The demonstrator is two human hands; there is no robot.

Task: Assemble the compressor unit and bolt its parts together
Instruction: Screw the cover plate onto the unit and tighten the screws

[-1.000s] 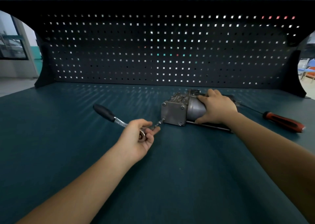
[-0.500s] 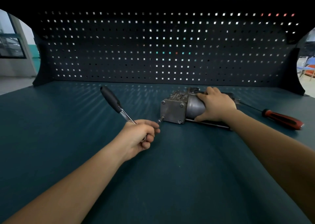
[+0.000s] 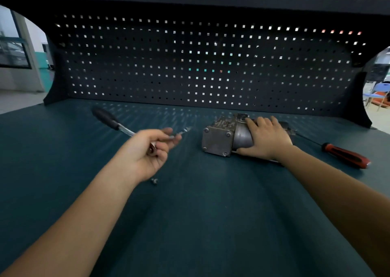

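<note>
A: On the teal bench top [image 3: 211,224], left of centre, what has the left hand [image 3: 145,154] got?

B: It holds a ratchet wrench [image 3: 118,125] near the head, fingers curled round the metal. The black handle sticks out up and to the left. The bit end points right, toward the work, but it is blurred and stops short of it.

A: And the right hand [image 3: 267,139]?

B: It is clamped on the compressor unit [image 3: 219,138], fingers draped over the round grey body and thumb tucked along its lower side.

A: Where does the unit sit?

B: It lies on its side right of centre, near the back of the bench. Its square end plate faces the wrench, with bolt heads showing at the corners.

A: Anything loose?

B: One small bolt [image 3: 154,181] lies on the bench just below the left wrist, touching nothing else. Further right, well apart from the unit, lies a screwdriver [image 3: 346,155] with a red and black handle and its thin shaft pointing back toward the unit. A dark pegboard [image 3: 190,65] closes off the rear.
</note>
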